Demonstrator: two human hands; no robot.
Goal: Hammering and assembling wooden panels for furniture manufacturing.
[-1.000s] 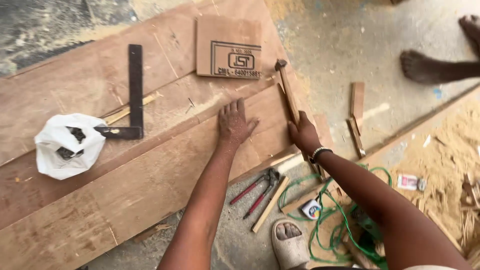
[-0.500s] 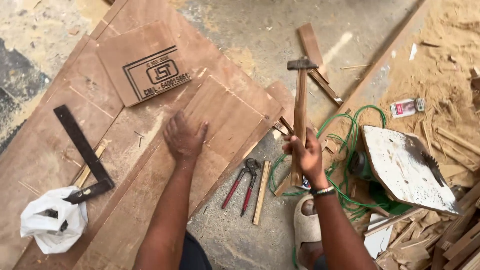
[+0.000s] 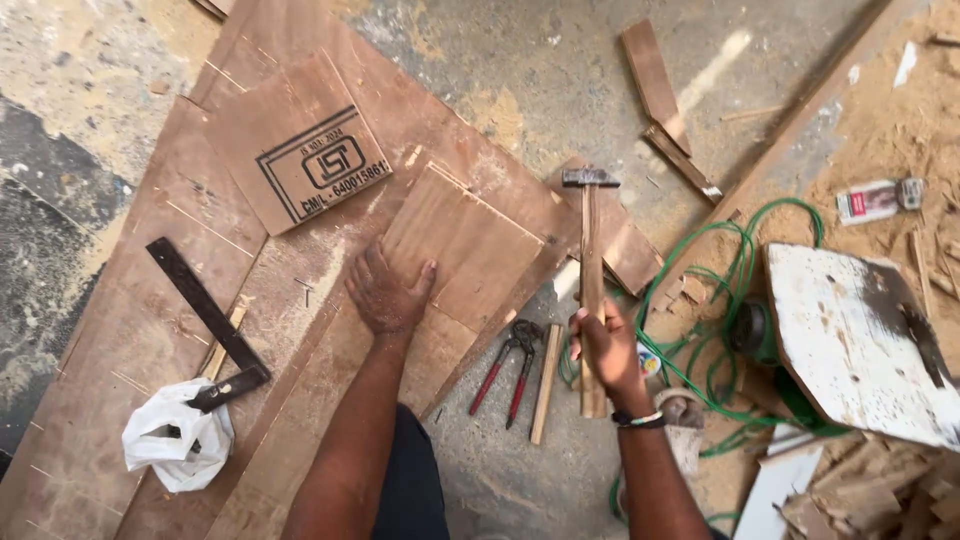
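My left hand (image 3: pixel 388 291) lies flat, fingers spread, on a small rectangular plywood piece (image 3: pixel 470 240) that rests on larger plywood sheets (image 3: pixel 140 330) on the floor. My right hand (image 3: pixel 607 350) grips the wooden handle of a hammer (image 3: pixel 590 260), held upright with its metal head pointing away, just right of the plywood edge. Red-handled pincers (image 3: pixel 508 365) and a wooden stick (image 3: pixel 545 382) lie on the concrete between my arms.
A black try square (image 3: pixel 205 325) and a white plastic bag (image 3: pixel 175 440) lie on the sheets at left. A stamped plywood square (image 3: pixel 300 150) sits further off. Green cable (image 3: pixel 735 290), a white worn board (image 3: pixel 865 340), wood scraps (image 3: pixel 660 85) and sawdust fill the right.
My right hand took the hammer off the plywood and raised it upright. My left hand stayed pressed flat on the board. The view swung left and tilted.
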